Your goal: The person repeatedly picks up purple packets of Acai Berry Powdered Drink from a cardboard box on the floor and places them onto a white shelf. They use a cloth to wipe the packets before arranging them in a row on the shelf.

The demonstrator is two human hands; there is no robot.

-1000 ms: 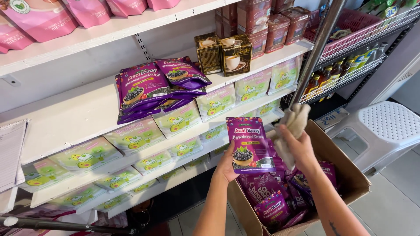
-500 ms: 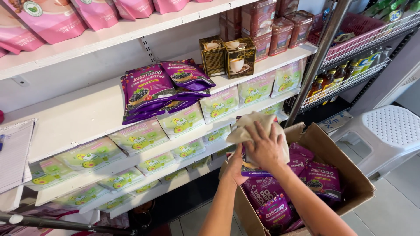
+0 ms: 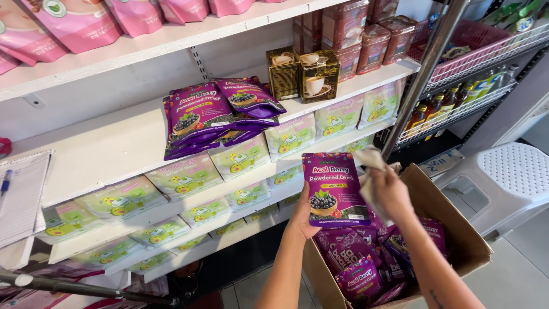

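My left hand (image 3: 301,216) holds a purple drink-powder pouch (image 3: 334,189) upright over a cardboard box (image 3: 452,217). Just right of the pouch, my right hand (image 3: 391,193) grips a crumpled beige cloth (image 3: 369,163) near the pouch's edge. The box holds several more purple pouches (image 3: 360,274). A stack of the same purple pouches (image 3: 217,114) lies on the white middle shelf (image 3: 103,154), up and to the left.
Pale green packets (image 3: 240,157) fill the lower shelves. Gold boxes (image 3: 306,74) and dark red tins (image 3: 366,34) stand at the shelf's right end, pink bags (image 3: 74,20) on top. A wire rack of bottles (image 3: 452,100), a metal post (image 3: 423,68), a white stool (image 3: 509,171) and a notepad (image 3: 20,194) are nearby.
Half a second ago my right hand pressed the cloth over the pouch's front. Now it has moved off to the right, and the pouch face shows again.
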